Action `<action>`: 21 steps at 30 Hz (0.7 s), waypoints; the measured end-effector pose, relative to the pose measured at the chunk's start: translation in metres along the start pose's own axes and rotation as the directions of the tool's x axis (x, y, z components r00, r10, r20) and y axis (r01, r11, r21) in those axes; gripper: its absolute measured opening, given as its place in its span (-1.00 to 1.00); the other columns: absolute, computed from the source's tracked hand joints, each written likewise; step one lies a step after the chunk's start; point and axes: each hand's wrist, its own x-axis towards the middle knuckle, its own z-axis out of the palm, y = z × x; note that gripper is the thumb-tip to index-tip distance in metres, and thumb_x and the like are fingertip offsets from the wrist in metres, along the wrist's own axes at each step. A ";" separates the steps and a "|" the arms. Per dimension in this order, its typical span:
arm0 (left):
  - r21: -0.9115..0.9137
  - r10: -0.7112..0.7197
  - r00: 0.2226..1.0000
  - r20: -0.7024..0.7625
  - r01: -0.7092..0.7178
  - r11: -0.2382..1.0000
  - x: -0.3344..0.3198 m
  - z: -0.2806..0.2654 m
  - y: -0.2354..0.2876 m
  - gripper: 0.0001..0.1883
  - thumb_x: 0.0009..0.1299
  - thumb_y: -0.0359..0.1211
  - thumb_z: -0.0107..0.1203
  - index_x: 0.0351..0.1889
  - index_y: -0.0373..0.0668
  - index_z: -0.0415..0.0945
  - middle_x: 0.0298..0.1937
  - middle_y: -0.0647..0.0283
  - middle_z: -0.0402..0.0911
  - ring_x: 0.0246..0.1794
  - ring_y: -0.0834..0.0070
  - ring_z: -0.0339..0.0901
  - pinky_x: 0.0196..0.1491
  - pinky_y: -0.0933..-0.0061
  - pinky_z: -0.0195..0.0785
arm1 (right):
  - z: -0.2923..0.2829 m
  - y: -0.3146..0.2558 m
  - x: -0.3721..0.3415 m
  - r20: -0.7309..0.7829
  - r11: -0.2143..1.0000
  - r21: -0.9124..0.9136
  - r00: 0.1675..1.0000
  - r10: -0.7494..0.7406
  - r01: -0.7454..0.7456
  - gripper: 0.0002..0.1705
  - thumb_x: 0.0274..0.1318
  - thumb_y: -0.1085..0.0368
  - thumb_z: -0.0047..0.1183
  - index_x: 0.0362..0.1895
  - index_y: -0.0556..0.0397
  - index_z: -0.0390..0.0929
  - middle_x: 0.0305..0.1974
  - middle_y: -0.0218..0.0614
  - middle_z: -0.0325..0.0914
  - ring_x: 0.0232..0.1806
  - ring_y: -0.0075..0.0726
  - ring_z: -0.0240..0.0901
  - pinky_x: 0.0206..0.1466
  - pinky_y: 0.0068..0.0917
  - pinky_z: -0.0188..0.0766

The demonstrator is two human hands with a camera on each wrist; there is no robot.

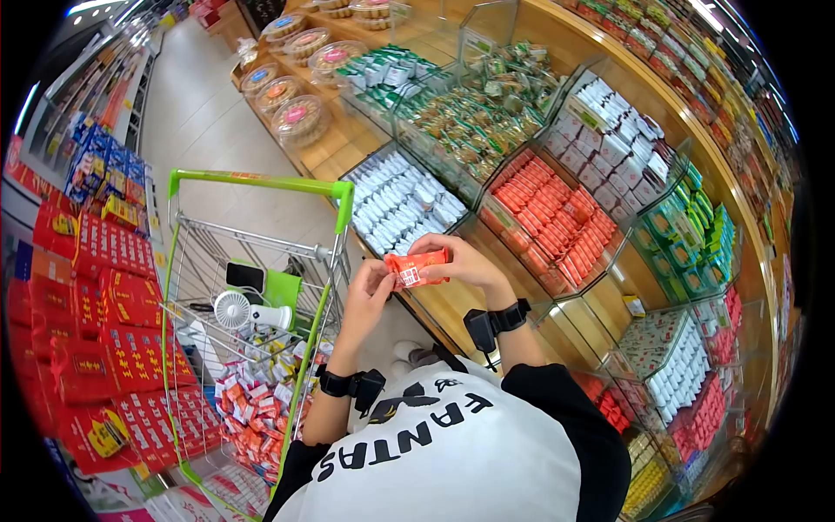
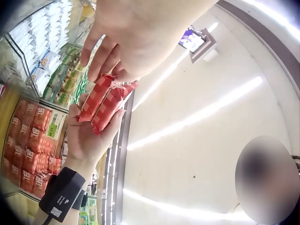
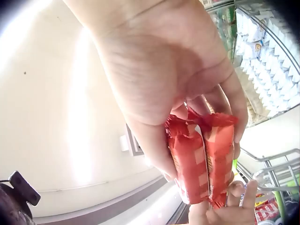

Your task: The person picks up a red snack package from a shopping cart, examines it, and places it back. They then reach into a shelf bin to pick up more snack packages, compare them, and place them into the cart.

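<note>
Two red wrapped snack packets (image 3: pixel 190 161) lie side by side between my hands, in front of my chest. My right hand (image 1: pixel 461 261) grips them from the right, thumb on one side and fingers on the other. At their opposite end, my left hand (image 1: pixel 372 283) pinches the wrapper edge with thumb and fingertips. From the left wrist the packets (image 2: pixel 101 101) show a lighter checked pattern and crimped ends. A bin of similar red packets (image 1: pixel 552 222) is just beyond my right hand, and a bin of white packets (image 1: pixel 404 204) lies ahead.
At left stands a shopping cart (image 1: pixel 344 204) with a green handle, holding many loose wrapped sweets (image 1: pixel 261 400), a white handheld fan (image 1: pixel 233 309) and a phone (image 1: pixel 245 277). Red gift bags (image 1: pixel 113 331) are stacked beyond it. Round clear tubs (image 1: pixel 300 120) line the wooden shelf ahead.
</note>
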 end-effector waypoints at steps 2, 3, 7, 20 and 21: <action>0.017 -0.001 0.998 -0.055 0.002 1.000 -0.009 -0.005 0.008 -0.93 0.29 -0.50 -0.12 -0.31 -0.29 0.26 -0.36 0.29 0.41 -0.34 0.62 0.42 -0.29 0.61 0.33 | 0.008 0.002 0.005 0.020 1.000 -0.018 1.000 -0.005 0.006 -0.62 -0.15 0.29 0.11 -0.17 0.10 0.38 -0.24 -0.41 0.43 -0.20 -0.59 0.31 -0.11 -0.61 0.24; 0.017 0.000 0.998 -0.068 0.001 1.000 -0.012 -0.009 0.007 -0.93 0.29 -0.50 -0.12 -0.31 -0.29 0.26 -0.36 0.29 0.41 -0.34 0.62 0.42 -0.29 0.61 0.33 | 0.012 0.003 0.007 0.032 1.000 -0.017 0.999 -0.004 0.004 -0.62 -0.15 0.29 0.11 -0.17 0.10 0.38 -0.24 -0.41 0.43 -0.20 -0.59 0.31 -0.11 -0.61 0.24; -0.024 0.030 0.995 -0.096 -0.032 0.999 -0.025 -0.020 0.004 -0.92 0.30 -0.50 -0.16 -0.27 -0.29 0.26 -0.35 0.26 0.42 -0.37 0.59 0.43 -0.29 0.61 0.32 | 0.030 0.005 0.010 0.009 0.998 0.055 1.000 0.009 -0.009 -0.63 -0.11 0.27 0.09 -0.16 0.10 0.36 -0.24 -0.43 0.41 -0.21 -0.61 0.31 -0.12 -0.62 0.25; 0.135 0.057 0.997 -0.052 -0.049 0.990 -0.067 -0.035 0.025 -0.88 0.22 -0.51 -0.04 -0.27 -0.28 0.34 -0.31 0.28 0.42 -0.31 0.57 0.43 -0.20 0.58 0.27 | 0.063 0.003 0.009 0.068 0.998 0.044 0.996 0.052 -0.055 -0.64 -0.10 0.26 0.09 -0.18 0.12 0.36 -0.27 -0.44 0.40 -0.23 -0.64 0.31 -0.16 -0.65 0.26; 0.132 0.060 0.996 -0.063 -0.052 0.990 -0.070 -0.037 0.025 -0.88 0.22 -0.51 -0.04 -0.27 -0.28 0.34 -0.31 0.28 0.42 -0.31 0.57 0.43 -0.20 0.58 0.27 | 0.065 0.002 0.010 0.079 0.998 0.038 0.995 0.055 -0.058 -0.64 -0.10 0.26 0.09 -0.18 0.12 0.36 -0.27 -0.44 0.40 -0.23 -0.64 0.31 -0.16 -0.65 0.26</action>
